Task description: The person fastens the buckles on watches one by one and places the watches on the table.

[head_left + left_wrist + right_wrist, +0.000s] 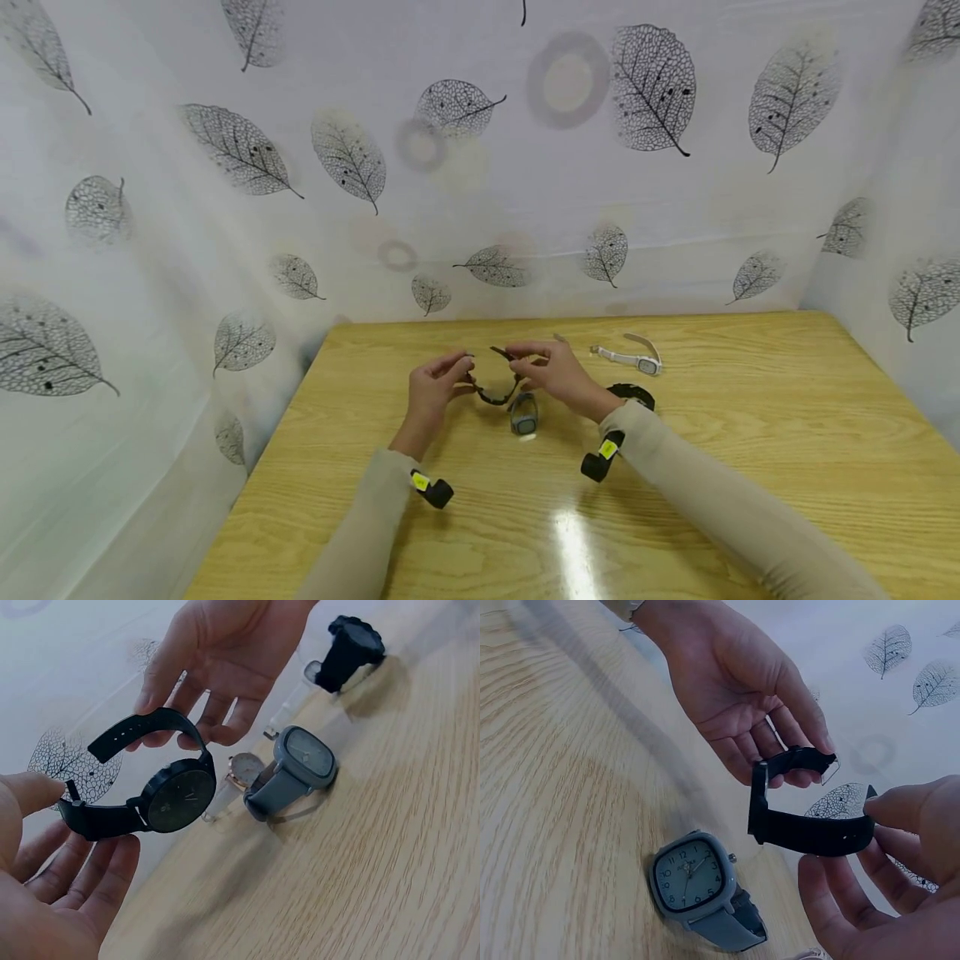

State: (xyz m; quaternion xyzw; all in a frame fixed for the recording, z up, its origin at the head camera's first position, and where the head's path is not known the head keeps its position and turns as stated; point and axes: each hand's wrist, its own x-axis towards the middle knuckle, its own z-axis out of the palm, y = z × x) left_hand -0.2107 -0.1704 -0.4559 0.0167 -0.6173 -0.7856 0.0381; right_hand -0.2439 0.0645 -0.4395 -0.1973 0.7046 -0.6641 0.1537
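A black wristwatch point(180, 799) hangs unbuckled between both hands, held above the table with its round dial facing outward. My left hand point(435, 390) pinches the buckle end of its strap between thumb and fingers. The holed strap end is gripped by my right hand point(553, 372), the thumb on one side and fingers on the other. In the right wrist view the strap point(817, 832) curves open, its two ends apart. Just below and beside it, a grey wristwatch point(688, 876) with a squarish dial stands on the wood, its strap looped behind.
Behind the right hand lies a white watch point(648, 365) with its strap spread. A chunky black watch point(636, 394) sits near the right wrist. A rose-gold-rimmed watch point(246, 769) rests farther back. Leaf-patterned cloth point(495, 183) borders the wooden table point(750, 467).
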